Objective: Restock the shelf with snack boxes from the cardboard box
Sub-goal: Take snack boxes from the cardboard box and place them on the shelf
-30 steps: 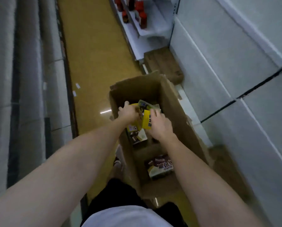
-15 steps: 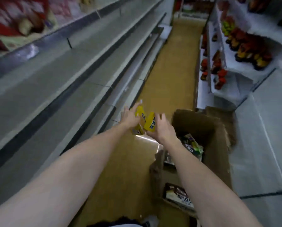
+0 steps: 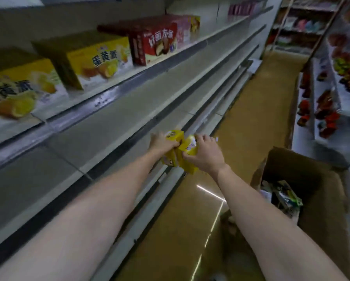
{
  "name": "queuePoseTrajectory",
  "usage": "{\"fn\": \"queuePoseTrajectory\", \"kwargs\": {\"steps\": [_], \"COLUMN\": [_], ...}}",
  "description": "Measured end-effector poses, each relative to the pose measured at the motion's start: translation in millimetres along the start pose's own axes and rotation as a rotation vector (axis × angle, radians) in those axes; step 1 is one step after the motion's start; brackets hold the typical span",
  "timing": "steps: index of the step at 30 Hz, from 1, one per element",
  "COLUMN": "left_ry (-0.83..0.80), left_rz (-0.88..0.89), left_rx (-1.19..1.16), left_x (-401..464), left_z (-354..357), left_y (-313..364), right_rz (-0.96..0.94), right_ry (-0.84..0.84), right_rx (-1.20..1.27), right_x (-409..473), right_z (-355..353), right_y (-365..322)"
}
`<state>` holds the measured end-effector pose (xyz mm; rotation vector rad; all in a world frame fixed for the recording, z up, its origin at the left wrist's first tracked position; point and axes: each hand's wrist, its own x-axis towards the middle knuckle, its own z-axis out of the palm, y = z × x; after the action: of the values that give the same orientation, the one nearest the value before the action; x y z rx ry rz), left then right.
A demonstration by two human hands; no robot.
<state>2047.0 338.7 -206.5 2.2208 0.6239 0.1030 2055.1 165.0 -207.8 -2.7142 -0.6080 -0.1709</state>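
Note:
Both hands carry small yellow snack boxes in front of the left shelving. My left hand grips one yellow box, and my right hand grips another yellow box beside it. The two boxes touch each other, just off the edge of a bare grey shelf. The open cardboard box stands on the floor at the lower right, with more snack packs inside.
The upper shelf holds large yellow cake boxes, a red box and pink ones farther along. Racks of red and yellow goods line the right side. A tan aisle floor runs between them.
Both hands lifted the yellow boxes out of the cardboard box and swung them left and up toward the shelving. My view turned from the box to the shelves.

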Motion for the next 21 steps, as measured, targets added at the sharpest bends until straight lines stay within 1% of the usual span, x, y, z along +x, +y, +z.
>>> {"fn": "queuePoseTrajectory", "kwargs": {"steps": [5,9,13,16,21], "left_ry": [0.034,0.145,0.341,0.465,0.66], "left_rz": [-0.052,-0.09,-0.145,-0.176,-0.282], "left_rx": [-0.171,-0.283,-0.269,-0.299,-0.267], "left_x": [-44.5,-91.3,-152.5,-203.5,-305.8], "left_z": [-51.6,-87.4,-119.2,-146.6,-206.0], "left_y": [-35.4,-51.4,-67.6,-85.0,-136.3], "right_rz": [-0.057,-0.188,-0.307,-0.428,-0.638], "right_ry": [-0.034,-0.026,-0.007,-0.042,-0.107], "right_rx": [0.0,-0.016,0.009,0.052,0.117], "right_x": [-23.3,-41.7,-68.0,-96.2,-159.8], "right_z": [-9.7,-18.3,-29.3,-36.1,-44.5], "right_y": [-42.7,-76.1,-122.2,-165.1,-247.3]}}
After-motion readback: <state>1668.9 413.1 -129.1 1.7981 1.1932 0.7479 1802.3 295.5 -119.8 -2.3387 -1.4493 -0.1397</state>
